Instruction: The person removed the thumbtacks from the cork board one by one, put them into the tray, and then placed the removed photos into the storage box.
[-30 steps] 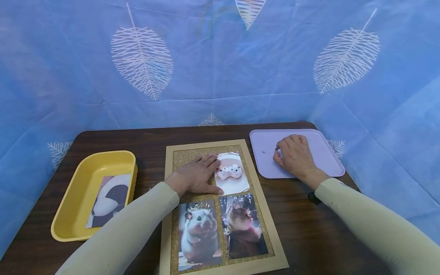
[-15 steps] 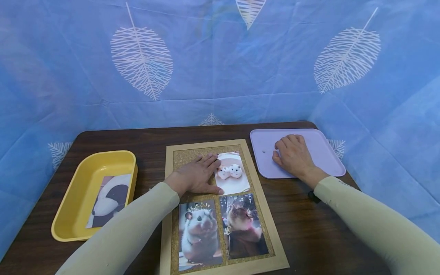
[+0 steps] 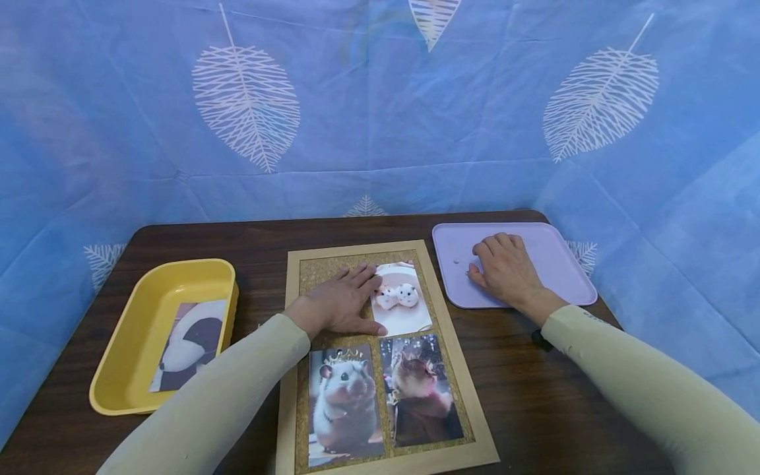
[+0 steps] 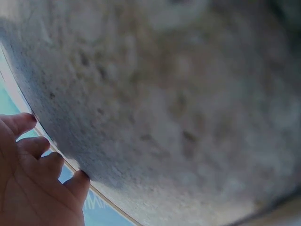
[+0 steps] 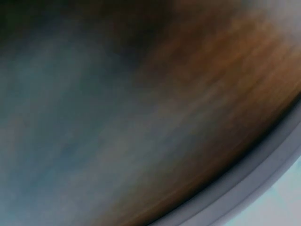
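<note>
My left hand [image 3: 338,303] lies flat with spread fingers on a wood-framed corkboard [image 3: 315,264], its fingertips over the left edge of a photo of two white hamsters [image 3: 404,300]. In the left wrist view, the fingers [image 4: 51,162] rest against the blurred board. Below on the cork lie a photo of a crowned white hamster [image 3: 346,409] and a darker rodent photo [image 3: 418,389]. My right hand [image 3: 505,270] is over a lilac tray [image 3: 558,264], fingers bent down. A tiny speck shows at its thumb tip; whether it pinches anything is hidden.
At left stands a yellow basin [image 3: 127,356] with a black-and-white photo [image 3: 190,343] in it. A small grey bit [image 3: 456,262] lies on the tray. Dark wooden table [image 3: 267,237] surrounds everything, with a blue leaf-patterned cloth [image 3: 380,119] behind. The right wrist view is blurred.
My right hand has shifted slightly left, its thumb lower on the tray. A dark bit seen earlier between thumb and forefinger no longer shows there. My left hand has stayed put.
</note>
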Demonstrator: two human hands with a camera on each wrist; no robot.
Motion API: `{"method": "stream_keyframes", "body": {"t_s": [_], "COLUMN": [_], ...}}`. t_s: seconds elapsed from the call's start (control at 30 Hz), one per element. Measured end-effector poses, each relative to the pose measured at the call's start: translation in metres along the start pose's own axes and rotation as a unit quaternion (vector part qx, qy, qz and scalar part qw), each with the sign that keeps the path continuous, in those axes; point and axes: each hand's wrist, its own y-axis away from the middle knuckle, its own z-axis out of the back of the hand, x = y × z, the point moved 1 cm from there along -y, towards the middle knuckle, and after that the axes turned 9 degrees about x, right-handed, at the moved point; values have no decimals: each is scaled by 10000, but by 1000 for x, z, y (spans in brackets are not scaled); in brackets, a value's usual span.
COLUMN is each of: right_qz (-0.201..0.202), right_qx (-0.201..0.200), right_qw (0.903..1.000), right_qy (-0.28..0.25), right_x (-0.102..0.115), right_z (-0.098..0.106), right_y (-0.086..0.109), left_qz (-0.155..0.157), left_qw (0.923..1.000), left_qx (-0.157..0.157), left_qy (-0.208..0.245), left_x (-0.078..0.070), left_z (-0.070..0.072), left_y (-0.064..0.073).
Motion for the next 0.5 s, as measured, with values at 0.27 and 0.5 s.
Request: {"method": "stream_keyframes", "body": {"t_s": [0.27,0.5], "right_qz": [-308,-551], "right_qx": [217,568], "right_qw": [9992,9966], "right_qy": [-96,-224], "right_x": [6,19], "right_z": [2,7], "right_y": [0,-4], "left_qz": [-7,-60], "left_qw": [9995,9991], "left_qx": [11,-35], "left_qy": [314,420], "left_x": [0,3], "left_z": [2,1], "left_y": [1,0]}}
